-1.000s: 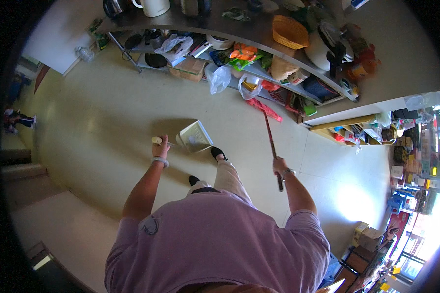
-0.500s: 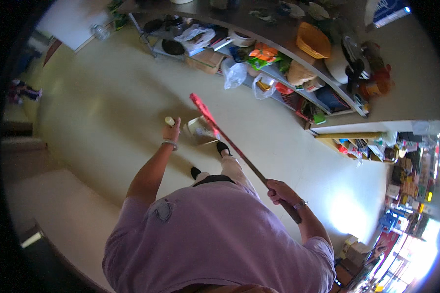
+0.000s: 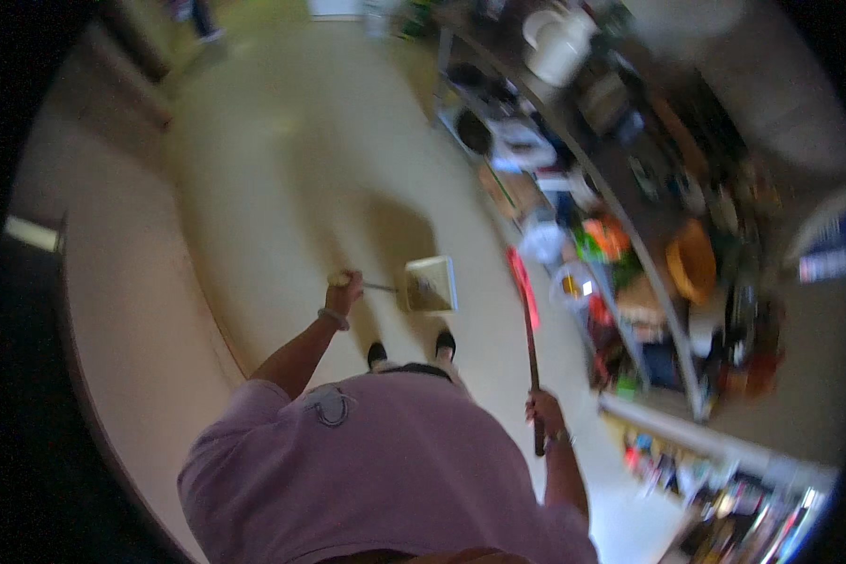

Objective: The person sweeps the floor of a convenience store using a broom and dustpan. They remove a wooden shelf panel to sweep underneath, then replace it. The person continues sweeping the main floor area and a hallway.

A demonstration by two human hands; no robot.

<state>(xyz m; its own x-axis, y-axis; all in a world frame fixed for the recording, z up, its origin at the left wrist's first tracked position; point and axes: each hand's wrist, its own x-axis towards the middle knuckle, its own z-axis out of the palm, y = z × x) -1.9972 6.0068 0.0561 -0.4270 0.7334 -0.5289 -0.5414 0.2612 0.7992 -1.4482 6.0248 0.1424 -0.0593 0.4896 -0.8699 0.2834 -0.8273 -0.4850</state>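
Note:
My left hand is closed around the pale-ended handle of a long-handled dustpan. The pan hangs or rests just ahead of my feet, and some dark, blurred debris seems to lie in it. In my right hand, fingers wrapped round the dark stick, is a broom. Its red head points away from me, to the right of the dustpan and apart from it. Whether the broom head touches the floor, I cannot tell.
A metal shelf unit runs along the right, loaded with bags, an orange basket and a white jug. On the left rises a pale wall. Another person's leg shows at the far left.
My view has turned right, so the shelf looks closer. The broom has swung right, away from the dustpan, and stands more upright in the picture. Both hands keep their holds.

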